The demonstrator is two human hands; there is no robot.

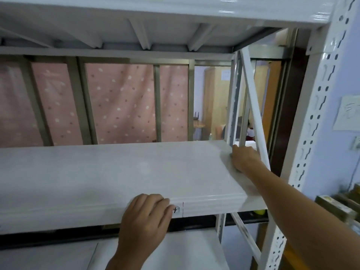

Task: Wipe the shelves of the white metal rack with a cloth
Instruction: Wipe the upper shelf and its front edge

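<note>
Gripping the shelf (116, 172) edge with our left hand (146, 213), we press the cloth (227, 161) clutched under our right hand (244, 159) firmly into the far corner.

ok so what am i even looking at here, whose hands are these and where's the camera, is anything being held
There is no machine here: a person is working with bare hands, and the single picture comes from a wide-angle camera worn on their head, looking forward and down. In front of them is a white metal rack with flat shelves. The left hand grips the front edge of the middle shelf, its fingers curled over the lip. The right hand reaches to the shelf's far right corner and presses down there; something pale, probably the cloth, seems to lie under it, but it is too hidden to be sure. Nothing else lies on that shelf. Behind the rack hangs a pink spotted curtain.
</note>
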